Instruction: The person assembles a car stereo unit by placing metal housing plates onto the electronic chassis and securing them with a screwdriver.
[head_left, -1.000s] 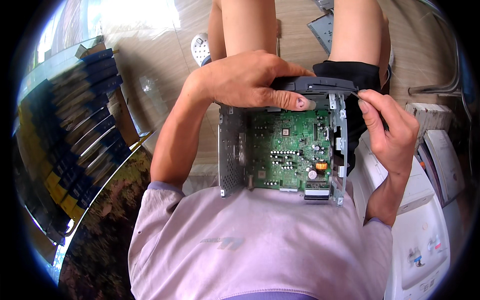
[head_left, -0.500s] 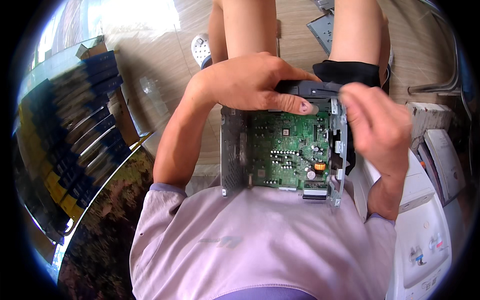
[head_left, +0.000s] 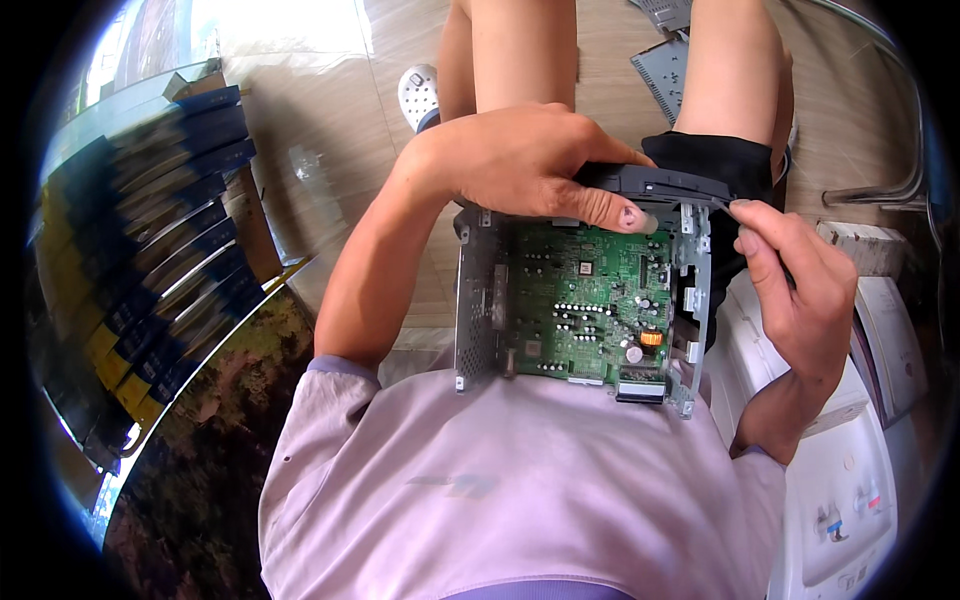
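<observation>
An electronic unit in an opened metal case rests against my body over my lap, its green circuit board (head_left: 600, 285) facing up. Metal side walls (head_left: 478, 310) stand on the board's left and right, and a dark plastic front panel (head_left: 672, 182) lies along the far edge. My left hand (head_left: 535, 165) is wrapped over that panel's left part, thumb bent onto the near side above the board. At the panel's right corner, my right hand (head_left: 800, 265) pinches the edge between thumb and forefinger. The left fingertips are hidden behind the panel.
Stacked blue and yellow boxes (head_left: 215, 150) stand at the left, beside a dark patterned curved surface (head_left: 220, 430). Grey perforated metal plates (head_left: 662, 80) lie on the floor beyond my knees. A white appliance (head_left: 840, 480) and a bent metal tube (head_left: 880, 195) are at the right.
My right hand, blurred at the panel's right end before, has shifted right and lower and now pinches its corner clearly. The unit sits slightly farther right in view. My left hand keeps its grip.
</observation>
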